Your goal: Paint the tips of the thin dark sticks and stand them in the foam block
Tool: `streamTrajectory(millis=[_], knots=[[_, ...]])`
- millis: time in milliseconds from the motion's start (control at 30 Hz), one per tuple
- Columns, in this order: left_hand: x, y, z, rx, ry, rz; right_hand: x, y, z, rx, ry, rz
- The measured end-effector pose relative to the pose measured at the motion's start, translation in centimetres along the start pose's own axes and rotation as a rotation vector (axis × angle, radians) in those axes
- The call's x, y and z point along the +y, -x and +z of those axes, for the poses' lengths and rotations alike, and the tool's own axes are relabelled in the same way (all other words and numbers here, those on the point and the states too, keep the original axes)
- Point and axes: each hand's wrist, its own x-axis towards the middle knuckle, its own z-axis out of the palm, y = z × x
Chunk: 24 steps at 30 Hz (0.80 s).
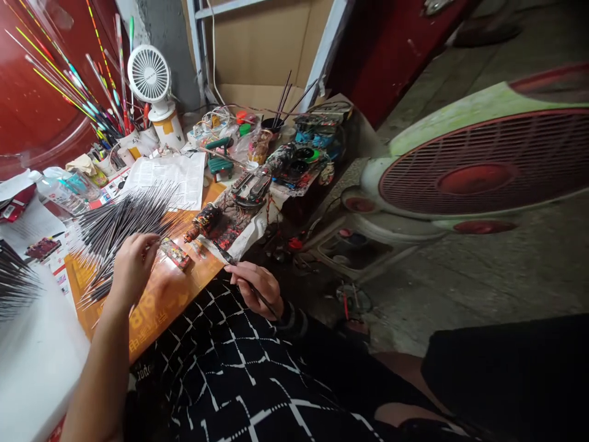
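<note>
My left hand (pixel 132 265) is over the right side of a large pile of thin dark sticks with fine pale tips (pixel 122 224). Its fingers are pinched together, and what they hold, if anything, is too fine to make out. In front of it lies a small paint-stained block (pixel 175 253) on the orange tabletop (pixel 161 313). Off the table's near edge, my right hand (pixel 257 287) is closed around a slim dark rod (pixel 223 252), held slanting with its far end toward the tabletop. Whether that rod is a brush or a float I cannot tell.
A paint-smeared board (pixel 230 230) with a dark roller-like piece (pixel 207 218) lies beyond the right hand. Paint pots (pixel 301 166), a newspaper sheet (pixel 163 178), a small white fan (pixel 150 73) and bright fishing floats (pixel 99 101) stand farther back. A large floor fan (pixel 464 178) is at right.
</note>
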Motion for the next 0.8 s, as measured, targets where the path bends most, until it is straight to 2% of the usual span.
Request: streamTrajectory(millis=[100,200,333,433,533,667,800], knots=[[1.4,-7.3,2.0,-0.108,0.124,0.025,0.2,-0.1,-1.0,0.012,0.036,-0.006],[2.5,-13.7,5.3,-0.255,0.242,0.006,0.6,-0.1,-2.4,0.045,0.097,-0.035],[3.9,-19.4,10.0,-0.435,0.299,0.035,1.4,0.1,-4.6,0.061,0.180,-0.017],[4.8,-21.4,12.6,-0.558,0.284,0.099,2.1,0.3,-6.2,0.095,0.235,0.008],[5.3,-22.3,14.0,-0.637,0.301,0.157,2.8,0.5,-7.3,0.129,0.253,0.041],[5.4,-22.8,14.5,-0.693,0.344,0.199,3.5,0.8,-8.1,0.163,0.258,0.049],[5.1,-23.3,14.5,-0.729,0.407,0.170,4.0,0.8,-8.6,0.176,0.266,0.063]])
